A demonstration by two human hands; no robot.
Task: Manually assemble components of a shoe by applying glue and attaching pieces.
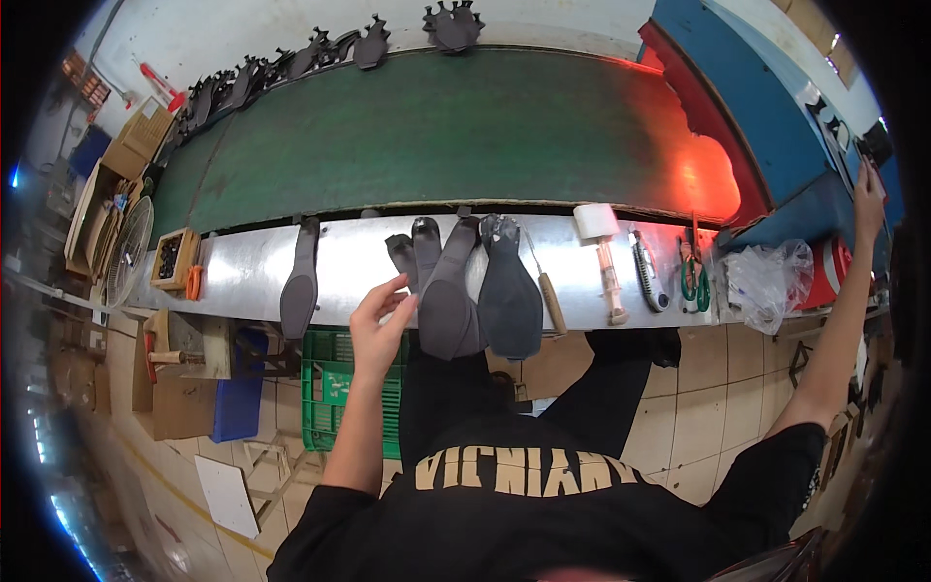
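My left hand (pixel 378 330) is raised at the near edge of the metal ledge, fingers apart and holding nothing. Just right of its fingertips lie overlapping dark grey shoe soles (pixel 449 315), with a smaller dark piece (pixel 401 250) behind. Beside these is a wider, blacker sole (pixel 512 301) with a worn-looking top end. Another slim sole (pixel 302 281) lies apart, left of my hand. Far to the right, my right hand (pixel 871 189) reaches up beside a blue machine (pixel 747 87), next to a dark object (pixel 876 144). Its fingers are too small and blurred to read.
Behind the ledge runs a green conveyor belt (pixel 427 131), glowing red at its right end. Dark soles (pixel 454 27) line its far edge. A wooden-handled tool (pixel 551 303), syringe (pixel 609 276), cutter (pixel 650 272), green-handled scissors (pixel 694 276) and plastic bag (pixel 766 281) lie rightward.
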